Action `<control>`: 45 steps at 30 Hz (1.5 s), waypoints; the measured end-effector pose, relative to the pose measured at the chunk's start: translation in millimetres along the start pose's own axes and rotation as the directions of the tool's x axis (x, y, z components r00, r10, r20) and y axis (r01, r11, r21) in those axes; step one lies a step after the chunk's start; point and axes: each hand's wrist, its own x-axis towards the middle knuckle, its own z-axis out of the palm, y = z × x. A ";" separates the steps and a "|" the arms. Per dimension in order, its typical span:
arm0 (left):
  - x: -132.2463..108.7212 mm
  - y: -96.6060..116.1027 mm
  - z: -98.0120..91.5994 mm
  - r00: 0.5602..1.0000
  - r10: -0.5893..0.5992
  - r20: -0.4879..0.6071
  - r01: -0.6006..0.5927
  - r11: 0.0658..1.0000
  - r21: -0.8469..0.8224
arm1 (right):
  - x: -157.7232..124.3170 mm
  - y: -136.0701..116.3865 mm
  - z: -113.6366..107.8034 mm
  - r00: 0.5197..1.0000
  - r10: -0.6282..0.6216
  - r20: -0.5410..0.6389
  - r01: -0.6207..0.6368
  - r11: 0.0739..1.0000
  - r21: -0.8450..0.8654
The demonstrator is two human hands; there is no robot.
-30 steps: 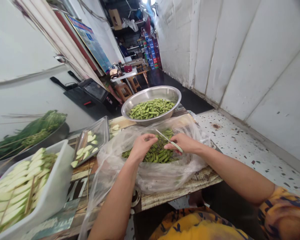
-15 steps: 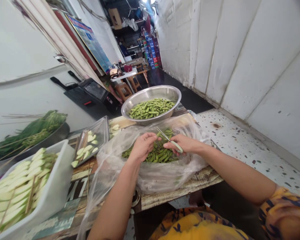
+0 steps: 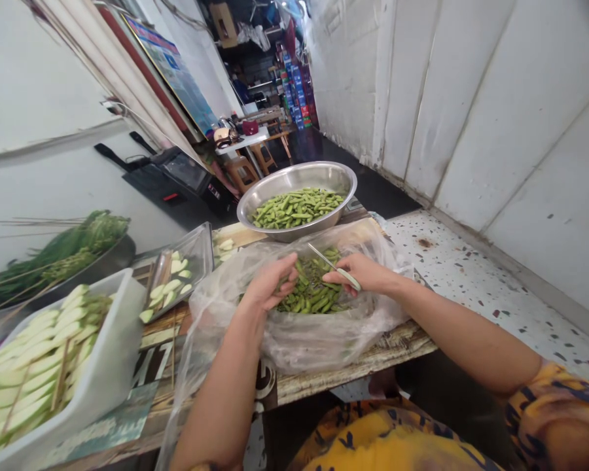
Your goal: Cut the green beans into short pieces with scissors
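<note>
My right hand [image 3: 360, 273] grips a pair of scissors [image 3: 349, 278] with pale green handles. Their blades look closed and point up and to the left. My left hand [image 3: 273, 282] hovers over the left side of the bag, its fingers loosely curled and apart, with nothing seen in them. Beneath both hands, green bean pods [image 3: 317, 297] lie in a spread-out clear plastic bag [image 3: 314, 347]. Just beyond the bag, a steel bowl [image 3: 341, 176] holds many more green pods.
At the left stand a white tub [image 3: 120, 333] of sliced pale green vegetable on skewers and a clear tray [image 3: 203, 261] with more slices. Behind them, leafy greens [image 3: 69, 255] fill a dark bowl. The wood-patterned table [image 3: 353, 376] ends near my lap; a wall runs along the right.
My left hand has moved left, away from the scissors, and its pinched fingers have come apart. The scissor blades, slightly parted before, now look closed. My right hand has barely moved.
</note>
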 end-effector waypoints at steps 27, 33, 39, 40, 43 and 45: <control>-4.7 -4.5 7.6 0.982 0.177 -0.072 -0.130 0.897 0.422 | -6.2 -3.1 -1.5 0.986 0.019 0.168 -0.004 0.996 -0.088; -0.4 -7.2 10.5 0.996 0.010 -0.084 0.004 0.986 0.165 | -4.8 -0.8 0.0 0.995 -0.001 0.103 0.024 0.974 -0.227; 2.5 -9.2 10.2 1.000 0.029 -0.003 -0.029 0.998 0.049 | -2.6 2.9 3.6 0.998 -0.005 0.069 0.019 0.981 -0.191; 3.0 -9.3 8.8 0.999 0.032 0.002 -0.032 0.999 0.034 | -2.1 3.2 3.8 0.998 -0.008 0.067 0.019 0.986 -0.168; 5.1 -8.7 3.0 0.999 0.031 0.008 -0.030 0.994 -0.110 | -0.7 2.4 3.4 0.998 0.009 0.060 -0.002 0.995 -0.103; 6.6 -8.2 -0.6 0.999 0.029 0.030 -0.022 0.976 -0.219 | -0.7 0.6 3.1 0.995 0.048 0.085 -0.044 0.997 -0.056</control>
